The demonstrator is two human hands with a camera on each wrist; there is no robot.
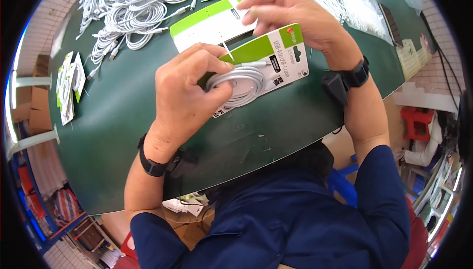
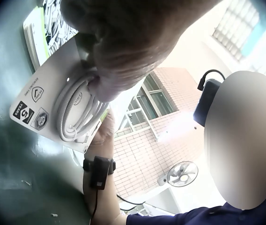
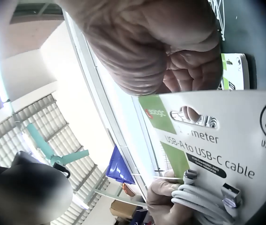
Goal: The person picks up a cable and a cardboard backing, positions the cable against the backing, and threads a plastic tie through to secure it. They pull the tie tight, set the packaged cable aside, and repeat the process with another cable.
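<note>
A green and white cable card (image 1: 289,55) is tilted above the table, with a coiled white cable (image 1: 246,88) against its face. My left hand (image 1: 185,84) pinches the coil and card edge between thumb and fingers. A thin white tie (image 1: 227,51) sticks up from the card by the left fingertips. Behind the card's upper end is my right hand (image 1: 290,15), its fingers bent and apart; whether they touch the card is unclear. In the right wrist view the printed card (image 3: 208,136) faces the camera below the right palm (image 3: 170,47).
More green and white cards (image 1: 197,25) lie behind the hands. Coiled cables (image 1: 133,15) are heaped at the back left. Finished-looking cards with cables (image 1: 69,84) lie at the left. White ties (image 1: 327,3) and a plastic bag (image 1: 364,18) are at the back right.
</note>
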